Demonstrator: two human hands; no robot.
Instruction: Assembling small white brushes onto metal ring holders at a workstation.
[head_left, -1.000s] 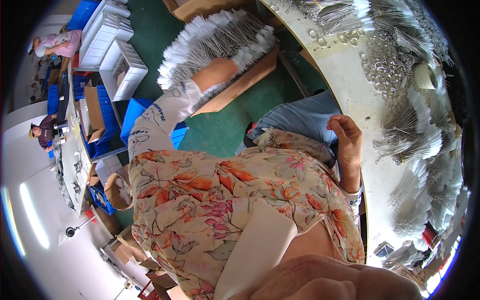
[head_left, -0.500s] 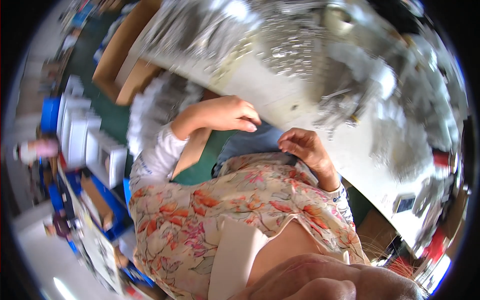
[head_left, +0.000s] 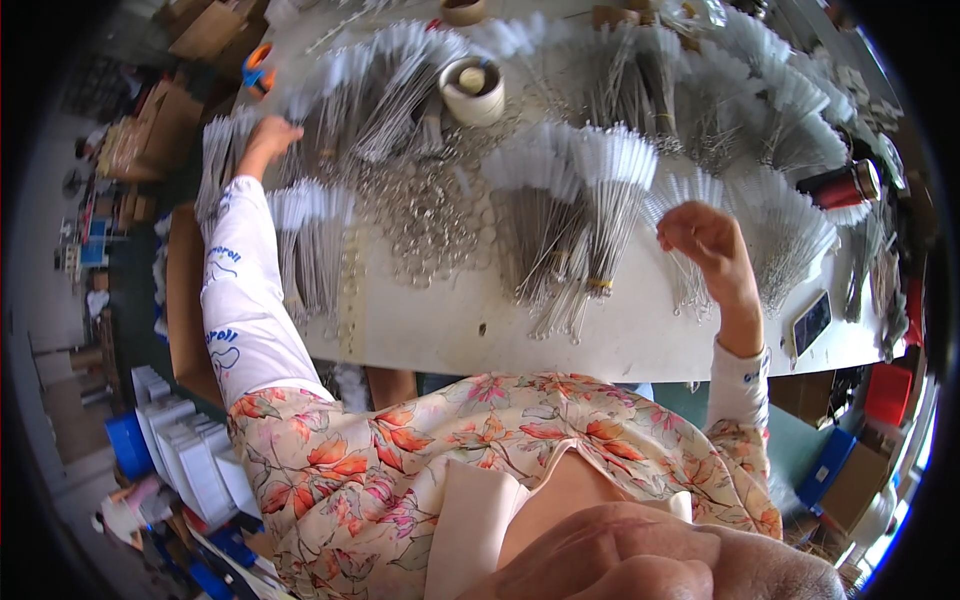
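Observation:
My left hand reaches out over bundles of thin wire brushes at the table's far left. Its fingers point right, and their undersides are hidden. My right hand hovers above another brush bundle, its fingers loosely curled and apart, with nothing visible in them. Between the hands, a large bundle of brushes with white bristles and looped wire ends lies on the white table. Left of that bundle spreads a heap of small shiny metal rings. More brushes lie below my left hand.
A cream round tub stands behind the rings, and an orange-handled tool lies at the far left. A phone and a red and black flask are on the right. An open cardboard box stands beside the table's left end.
My view has swung to face the table. Both hands have moved from in front of my body out over it, the left far forward and left, the right to the right.

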